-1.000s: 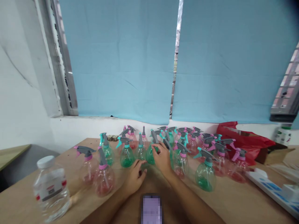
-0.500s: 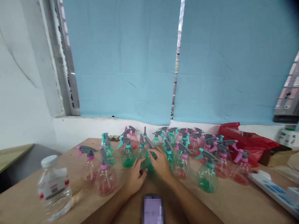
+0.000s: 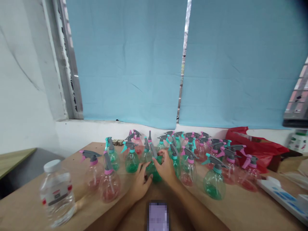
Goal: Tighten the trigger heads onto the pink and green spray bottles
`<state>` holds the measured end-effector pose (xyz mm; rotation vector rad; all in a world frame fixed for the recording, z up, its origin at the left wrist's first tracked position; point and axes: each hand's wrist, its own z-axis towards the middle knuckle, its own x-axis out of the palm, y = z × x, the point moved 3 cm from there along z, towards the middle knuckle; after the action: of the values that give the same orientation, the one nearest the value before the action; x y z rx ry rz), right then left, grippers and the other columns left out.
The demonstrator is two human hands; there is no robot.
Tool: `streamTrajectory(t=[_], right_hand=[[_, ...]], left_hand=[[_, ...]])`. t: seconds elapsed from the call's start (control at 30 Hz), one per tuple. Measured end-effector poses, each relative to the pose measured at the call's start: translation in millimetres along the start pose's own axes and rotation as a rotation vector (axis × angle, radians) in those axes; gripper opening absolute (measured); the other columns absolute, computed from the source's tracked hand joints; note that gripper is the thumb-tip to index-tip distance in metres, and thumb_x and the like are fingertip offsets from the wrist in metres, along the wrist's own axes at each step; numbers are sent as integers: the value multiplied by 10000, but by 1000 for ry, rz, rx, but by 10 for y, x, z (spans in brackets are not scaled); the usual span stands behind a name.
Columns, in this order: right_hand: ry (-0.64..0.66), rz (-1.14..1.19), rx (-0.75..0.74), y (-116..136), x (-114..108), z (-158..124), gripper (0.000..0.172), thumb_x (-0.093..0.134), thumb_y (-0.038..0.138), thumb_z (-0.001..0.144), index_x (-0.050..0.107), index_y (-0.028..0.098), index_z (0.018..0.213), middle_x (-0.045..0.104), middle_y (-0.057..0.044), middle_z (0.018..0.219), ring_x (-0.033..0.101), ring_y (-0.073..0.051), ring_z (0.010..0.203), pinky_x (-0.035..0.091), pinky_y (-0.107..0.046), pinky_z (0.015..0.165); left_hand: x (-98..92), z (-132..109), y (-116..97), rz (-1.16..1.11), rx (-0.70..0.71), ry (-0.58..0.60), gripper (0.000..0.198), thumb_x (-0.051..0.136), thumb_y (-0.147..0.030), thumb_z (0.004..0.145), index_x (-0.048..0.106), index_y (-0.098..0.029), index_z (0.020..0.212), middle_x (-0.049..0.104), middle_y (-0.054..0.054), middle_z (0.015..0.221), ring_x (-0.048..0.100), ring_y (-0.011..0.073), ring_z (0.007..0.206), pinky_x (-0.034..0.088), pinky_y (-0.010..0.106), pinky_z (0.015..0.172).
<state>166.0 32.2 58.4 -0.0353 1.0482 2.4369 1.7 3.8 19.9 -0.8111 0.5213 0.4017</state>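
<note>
A green spray bottle (image 3: 154,171) with a grey trigger head sits on the brown table (image 3: 240,208) between my two hands. My left hand (image 3: 141,181) cups its lower left side with curled fingers. My right hand (image 3: 166,168) wraps round its neck and right side. Behind it stand several more green and pink spray bottles (image 3: 190,154) in a crowd, all with grey heads.
A clear water bottle with a white cap (image 3: 56,192) stands at the near left. Two pink spray bottles (image 3: 108,181) are left of my hands. A red bag (image 3: 255,146) lies at the back right, a white and blue box (image 3: 281,195) at the right edge. A phone (image 3: 157,216) lies below my arms.
My right hand pulled one green bottle out of the crowd towards me. My left hand rose from the table and closed on the bottle's side.
</note>
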Motion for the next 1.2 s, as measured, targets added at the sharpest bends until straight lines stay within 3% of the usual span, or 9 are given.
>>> streamTrajectory(t=[0.23, 0.33, 0.43, 0.53, 0.67, 0.8, 1.0, 1.1, 1.2], right_hand=[[14, 9, 5, 57, -42, 11, 450, 625, 386, 831, 541, 209, 1236, 671, -29, 887, 571, -171, 642, 457, -301, 627], [27, 11, 9, 51, -36, 28, 508, 660, 411, 807, 563, 185, 1252, 661, -32, 850, 593, -189, 706, 473, -303, 662], [57, 55, 0, 43, -36, 73, 358, 625, 362, 827, 625, 186, 1139, 662, -29, 834, 587, -189, 727, 475, -299, 687], [64, 147, -35, 41, -52, 130, 194, 554, 226, 808, 664, 201, 966, 662, -41, 877, 595, -196, 810, 478, -308, 765], [212, 360, 32, 9, -17, 165, 206, 512, 170, 755, 663, 215, 888, 668, -31, 834, 621, -192, 779, 499, -303, 740], [305, 523, 131, 10, -8, 145, 258, 494, 177, 700, 675, 219, 878, 685, -21, 836, 621, -178, 699, 509, -289, 654], [275, 459, 154, 82, -102, 104, 214, 475, 173, 641, 675, 214, 704, 649, 0, 655, 587, -166, 629, 478, -262, 603], [319, 496, 149, 84, -111, 100, 216, 483, 168, 650, 688, 216, 698, 664, 0, 662, 600, -164, 634, 487, -266, 620], [343, 521, 124, 67, -111, 114, 267, 500, 185, 684, 729, 228, 813, 687, -8, 695, 614, -170, 625, 499, -274, 598]], left_hand=[[6, -5, -13, -12, -21, 24, 511, 526, -399, 958, 375, -274, 1430, 474, 100, 1274, 575, 148, 738, 538, 329, 704], [12, -16, -36, -7, -10, 63, 508, 548, -406, 946, 396, -247, 1404, 567, 54, 1038, 564, 159, 708, 517, 306, 664], [-2, -24, -90, -6, -6, 103, 471, 558, -414, 940, 444, -237, 1360, 529, -11, 808, 526, 149, 628, 487, 280, 622], [-31, -21, -185, -16, 39, 120, 410, 553, -409, 941, 494, -238, 1309, 547, 13, 881, 523, 144, 648, 473, 266, 621], [-39, -8, -246, -49, 53, 133, 372, 534, -409, 945, 524, -232, 1272, 589, 50, 1002, 549, 155, 702, 467, 262, 632], [-26, 8, -205, -70, -20, 132, 311, 571, -420, 920, 571, -205, 1144, 619, 21, 903, 549, 146, 671, 435, 245, 612], [-16, 58, -125, -33, -75, 179, 300, 446, -391, 957, 591, -192, 787, 548, -21, 633, 510, 147, 619, 361, 241, 588], [11, 76, -26, -8, -115, 192, 255, 463, -340, 916, 590, -191, 752, 560, -20, 632, 526, 154, 626, 365, 249, 603], [72, 70, 84, -35, -143, 282, 205, 488, -317, 887, 618, -190, 792, 601, -13, 682, 562, 163, 668, 392, 249, 624]])
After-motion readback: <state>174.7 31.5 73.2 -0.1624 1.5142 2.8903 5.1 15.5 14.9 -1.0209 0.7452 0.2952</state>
